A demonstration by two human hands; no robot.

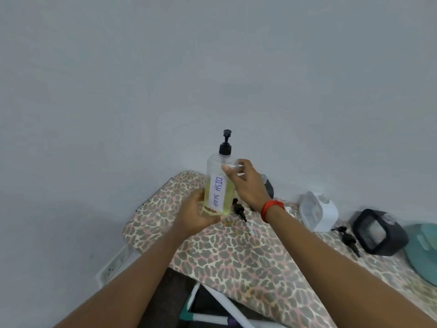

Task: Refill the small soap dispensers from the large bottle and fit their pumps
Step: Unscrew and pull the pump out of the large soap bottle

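The large clear bottle point(218, 185) holds yellow soap, carries a white "DISH SOAP" label and has a black pump on top. It is upright over the leopard-print board point(236, 256). My left hand point(196, 211) grips its base. My right hand point(246, 183) holds its upper side. A loose black pump point(238, 208) lies on the board just right of the bottle. Further right lie a white small dispenser point(318, 211) and a black one point(378, 230), both on their sides, with a second loose black pump point(348, 240) between them.
A teal round object point(423, 252) sits at the right edge. A dark object point(268, 188) stands behind my right hand against the grey wall. The board's narrow end points left; below it are white and teal frame legs point(212, 311).
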